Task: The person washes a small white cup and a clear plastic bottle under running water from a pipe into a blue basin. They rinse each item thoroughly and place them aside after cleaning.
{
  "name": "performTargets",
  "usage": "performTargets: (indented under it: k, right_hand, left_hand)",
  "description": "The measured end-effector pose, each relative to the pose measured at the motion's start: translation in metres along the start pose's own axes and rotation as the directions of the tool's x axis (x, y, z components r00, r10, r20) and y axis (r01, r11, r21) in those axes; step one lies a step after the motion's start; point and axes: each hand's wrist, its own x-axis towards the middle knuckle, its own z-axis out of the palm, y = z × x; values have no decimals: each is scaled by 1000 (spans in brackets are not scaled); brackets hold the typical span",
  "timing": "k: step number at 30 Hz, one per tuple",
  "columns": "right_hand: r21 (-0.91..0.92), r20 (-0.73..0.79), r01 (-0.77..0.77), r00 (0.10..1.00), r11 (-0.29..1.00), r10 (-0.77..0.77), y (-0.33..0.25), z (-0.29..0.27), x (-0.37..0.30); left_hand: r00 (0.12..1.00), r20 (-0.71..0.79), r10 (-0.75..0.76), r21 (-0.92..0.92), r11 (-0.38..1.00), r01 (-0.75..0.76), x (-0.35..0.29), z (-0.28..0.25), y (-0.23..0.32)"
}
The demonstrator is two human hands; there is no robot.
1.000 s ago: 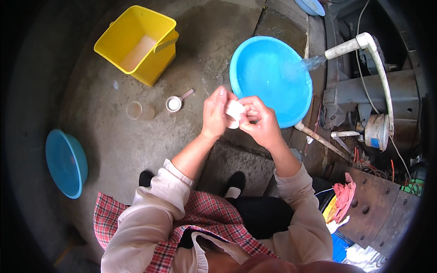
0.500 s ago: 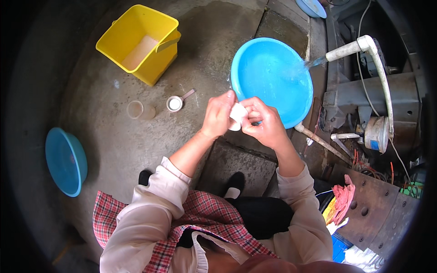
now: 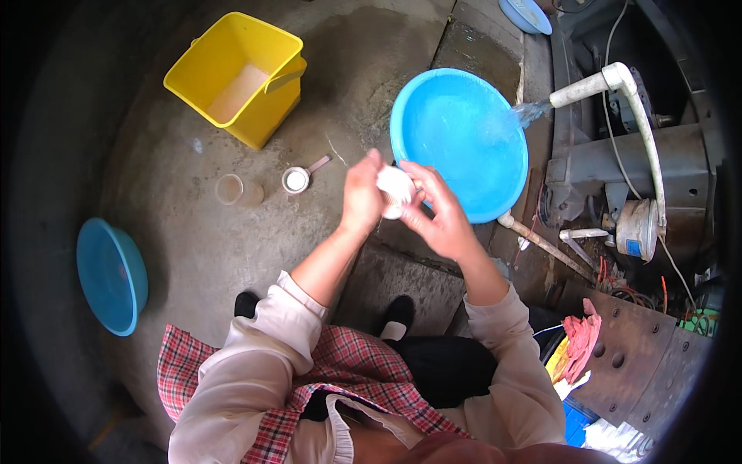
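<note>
Between my hands is a small white piece (image 3: pixel 396 185) with ribs along its lower part; its exact kind is unclear. My left hand (image 3: pixel 360 197) is closed around its left side. The thumb and fingers of my right hand (image 3: pixel 444 215) grip its right edge. Both hands are slightly blurred, held just off the near left rim of a light blue basin (image 3: pixel 397 124). Water runs from a white pipe (image 3: pixel 580 90) into this basin. Left of my hands, a small handled cup (image 3: pixel 296 179) with something white inside stands on the floor. Beside it is a clear plastic cup (image 3: pixel 246 192).
A yellow bucket (image 3: pixel 272 116) with a pale pinkish layer inside stands at the far left. Another blue basin (image 3: pixel 139 274) leans at the left. Metal machinery (image 3: pixel 618 155) lines the right side, with a pink cloth (image 3: pixel 583 336) near a brown plate (image 3: pixel 618 363).
My hands have shifted slightly left, and the white piece has turned so its ribbed part shows. My right fingers have opened out somewhat along its edge.
</note>
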Motion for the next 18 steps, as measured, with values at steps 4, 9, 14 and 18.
performTargets:
  k: [4,9,14,18]
  right_hand:
    - [266,-246,-150,944,952,217,9,25,-8]
    - [637,-207,-167,903,753,376,36,29,11]
    - [-310,-409,92,886,946,-220,29,43,26]
    - [-380,-355,87,906,921,-232,20,48,14]
  left_hand:
    - [960,187,-207,-302,918,257,2,-7,-22]
    - [955,220,-198,-509,812,285,-1,-1,-36]
    - [965,215,-152,-543,803,247,4,-5,-39]
    - [969,227,-100,-533,820,210,4,-6,-27]
